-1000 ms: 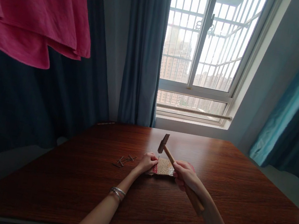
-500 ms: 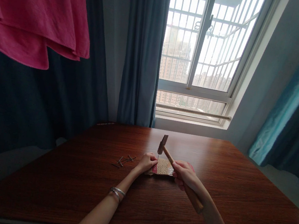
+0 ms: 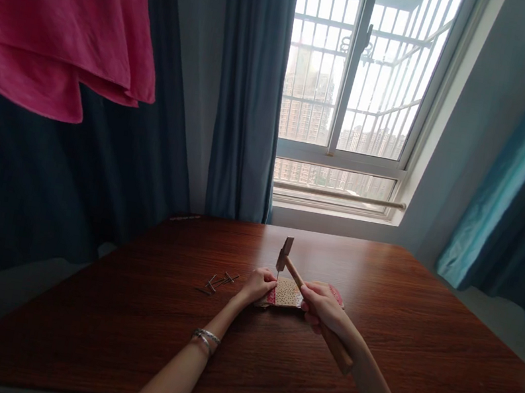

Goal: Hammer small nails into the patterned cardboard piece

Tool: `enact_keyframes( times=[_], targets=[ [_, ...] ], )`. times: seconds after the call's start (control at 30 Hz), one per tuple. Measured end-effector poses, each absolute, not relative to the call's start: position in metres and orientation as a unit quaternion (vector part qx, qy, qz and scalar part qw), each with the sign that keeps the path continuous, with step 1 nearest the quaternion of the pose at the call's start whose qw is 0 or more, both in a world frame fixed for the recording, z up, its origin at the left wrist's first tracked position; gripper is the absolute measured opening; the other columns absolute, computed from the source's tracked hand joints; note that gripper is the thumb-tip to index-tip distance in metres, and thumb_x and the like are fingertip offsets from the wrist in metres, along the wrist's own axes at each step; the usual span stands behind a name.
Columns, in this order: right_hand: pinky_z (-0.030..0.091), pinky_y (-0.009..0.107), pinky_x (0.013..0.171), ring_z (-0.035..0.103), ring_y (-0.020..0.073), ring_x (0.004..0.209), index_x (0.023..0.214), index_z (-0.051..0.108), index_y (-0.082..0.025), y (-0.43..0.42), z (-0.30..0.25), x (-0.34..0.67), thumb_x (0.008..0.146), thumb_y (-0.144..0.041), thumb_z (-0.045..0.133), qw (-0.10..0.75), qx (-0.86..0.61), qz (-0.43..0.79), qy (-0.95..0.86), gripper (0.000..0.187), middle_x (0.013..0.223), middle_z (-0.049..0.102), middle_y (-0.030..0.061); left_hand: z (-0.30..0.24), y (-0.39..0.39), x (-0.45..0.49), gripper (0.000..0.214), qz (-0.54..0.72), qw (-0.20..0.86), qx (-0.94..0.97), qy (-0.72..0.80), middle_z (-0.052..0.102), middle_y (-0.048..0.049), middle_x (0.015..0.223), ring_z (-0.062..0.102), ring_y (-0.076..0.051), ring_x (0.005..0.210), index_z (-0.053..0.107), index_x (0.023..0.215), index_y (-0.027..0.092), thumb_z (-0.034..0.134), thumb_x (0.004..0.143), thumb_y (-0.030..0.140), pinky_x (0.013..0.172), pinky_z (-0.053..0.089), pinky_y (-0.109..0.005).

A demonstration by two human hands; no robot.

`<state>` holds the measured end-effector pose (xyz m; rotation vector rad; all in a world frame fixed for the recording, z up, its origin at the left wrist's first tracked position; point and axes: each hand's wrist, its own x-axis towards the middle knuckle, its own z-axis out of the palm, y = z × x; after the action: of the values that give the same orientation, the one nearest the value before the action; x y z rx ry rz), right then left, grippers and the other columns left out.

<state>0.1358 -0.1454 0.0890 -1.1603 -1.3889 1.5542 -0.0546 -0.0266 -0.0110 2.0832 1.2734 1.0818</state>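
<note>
A small block (image 3: 287, 292) with a dotted tan top and red edges lies on the wooden table (image 3: 265, 358). My left hand (image 3: 258, 285) is pinched on a thin nail (image 3: 276, 273) standing upright on the block's left end. My right hand (image 3: 324, 308) grips the wooden handle of a hammer (image 3: 285, 255). The hammer's metal head hangs just above the nail's top. The handle's end sticks out behind my right wrist.
Several loose nails (image 3: 218, 281) lie on the table left of my left hand. A window (image 3: 355, 91) with bars and blue curtains is beyond the table's far edge. A pink cloth (image 3: 60, 22) hangs at the upper left.
The hammer head has come down a little toward the nail. My right hand shifted slightly left. My left hand stayed where it was.
</note>
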Motion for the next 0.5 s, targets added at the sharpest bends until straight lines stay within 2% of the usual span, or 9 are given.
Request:
enact_keyframes(
  times=[0.5],
  targets=[
    [0.024,0.015,0.026,0.032,0.0019,0.029,0.080,0.041,-0.020,-0.1507,0.0942,0.1322,0.074,-0.048,0.045,0.375,-0.440,0.604,-0.548,0.029,0.056,0.041,-0.0070,-0.0127,-0.0259,-0.0551,0.014,0.394,0.231,0.762,0.460,0.063,-0.0028,0.076,0.056,-0.012,0.068,0.069,0.066,0.015,0.057,0.066,0.024,0.064,0.043,-0.022]
  ],
)
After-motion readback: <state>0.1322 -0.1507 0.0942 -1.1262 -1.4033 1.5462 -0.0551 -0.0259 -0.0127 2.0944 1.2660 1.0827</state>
